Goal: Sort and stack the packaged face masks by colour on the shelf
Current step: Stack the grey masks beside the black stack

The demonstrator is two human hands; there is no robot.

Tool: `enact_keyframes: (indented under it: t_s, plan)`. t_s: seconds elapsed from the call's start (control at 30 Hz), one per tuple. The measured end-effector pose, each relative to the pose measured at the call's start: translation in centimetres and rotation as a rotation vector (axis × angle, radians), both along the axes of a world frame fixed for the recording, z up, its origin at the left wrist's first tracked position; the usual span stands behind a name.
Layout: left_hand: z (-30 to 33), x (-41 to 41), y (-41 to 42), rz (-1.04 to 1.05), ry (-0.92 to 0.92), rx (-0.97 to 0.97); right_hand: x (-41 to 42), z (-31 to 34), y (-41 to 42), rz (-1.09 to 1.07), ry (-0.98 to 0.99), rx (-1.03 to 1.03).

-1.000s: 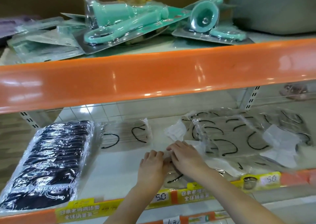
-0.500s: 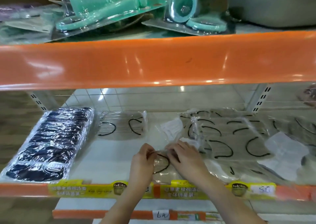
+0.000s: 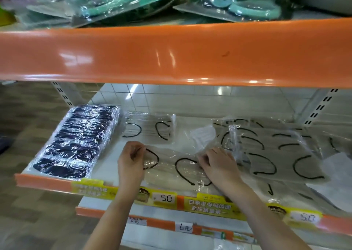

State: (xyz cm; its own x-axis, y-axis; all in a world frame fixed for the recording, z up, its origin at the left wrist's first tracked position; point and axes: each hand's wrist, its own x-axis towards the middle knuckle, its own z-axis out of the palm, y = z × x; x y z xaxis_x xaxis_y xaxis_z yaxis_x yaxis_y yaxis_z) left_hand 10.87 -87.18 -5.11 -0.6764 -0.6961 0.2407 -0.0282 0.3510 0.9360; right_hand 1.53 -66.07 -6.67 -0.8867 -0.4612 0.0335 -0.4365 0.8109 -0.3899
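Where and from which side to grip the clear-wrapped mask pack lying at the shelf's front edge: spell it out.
Grip the mask pack by its two short ends, coming in from the front. It lies flat and floppy, long side along the shelf lip, so its ends are the free edges. The left hand already pinches the left end and the right hand the right.

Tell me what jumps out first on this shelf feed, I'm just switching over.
The glossy orange shelf beam spans the whole view, with teal blister-packed goods piled above it. Below, the left hand and right hand pinch the two ends of a clear-wrapped pale mask pack at the shelf front. A wrapped stack of dark masks lies at the far left.
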Motion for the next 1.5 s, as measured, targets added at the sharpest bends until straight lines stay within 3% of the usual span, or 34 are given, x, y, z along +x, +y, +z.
enact_keyframes:
  t_s: [0.2, 0.4, 0.6, 0.87, 0.97, 1.13, 1.27, 1.5]
  plan:
    - [0.1, -0.5, -3.5, 0.018, 0.048, -0.026, -0.8, 1.0, -2.2, 0.005, -0.035, -0.212]
    - [-0.5, -1.4, -6.5, -0.004, 0.053, 0.023, -0.4, 1.1, -6.0, -0.079, -0.247, -0.435]
    - [-0.7, -2.3, -8.6, -0.041, -0.01, -0.055, -0.4, 0.5, -8.9, -0.205, -0.422, -0.695]
    - [-1.9, -1.7, -10.3, -0.135, -0.099, -0.513, -0.1, 0.0, -11.4, -0.353, -0.375, -0.78]
    - [-3.0, -2.0, -9.2, -0.29, -0.075, -0.63, -0.3, -0.1, -12.8, -0.422, -0.345, -0.771]
    - [-5.5, -3.1, -8.0, -0.508, -0.277, -0.788, -0.4, 0.2, -14.4, -0.432, -0.205, -0.64]
    - [-5.7, -3.3, -7.7, -0.505, -0.469, -0.873, -0.5, -0.2, -15.1, -0.447, -0.067, -0.485]
    - [-6.3, -3.3, -7.4, -0.44, -0.498, -0.914, 1.3, -2.0, -15.9, -0.263, 0.187, -0.253]
